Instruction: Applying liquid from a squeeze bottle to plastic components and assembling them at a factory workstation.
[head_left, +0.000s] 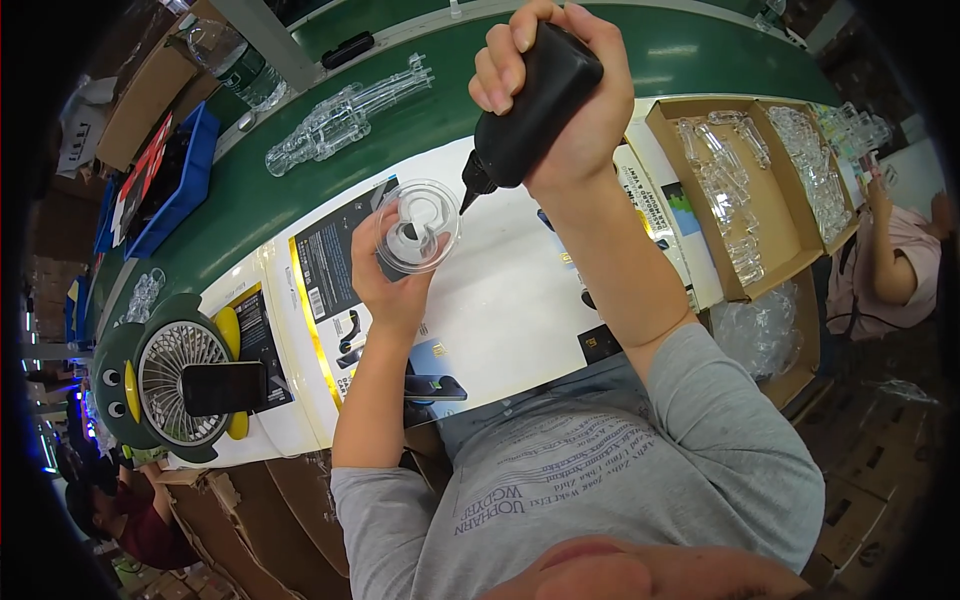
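My left hand point(393, 285) is closed around a clear round plastic part point(440, 226) with a shaped hollow in its middle. In my right hand point(590, 110) is a black squeeze bottle point(540, 105), tilted so its narrow nozzle points down and to the left. The nozzle tip is close to the right rim of the round part; whether they touch, I cannot tell. Beneath both hands lies a printed white cardboard sheet point(500, 300) on the green table point(420, 120).
Clear plastic parts point(345, 125) lie at the back. On the right, a cardboard box point(770, 215) holds several more. A penguin-shaped fan point(185, 375) with a phone point(225, 388), a blue bin point(180, 190) and a water bottle point(235, 60) are on the left. Other people sit at both sides.
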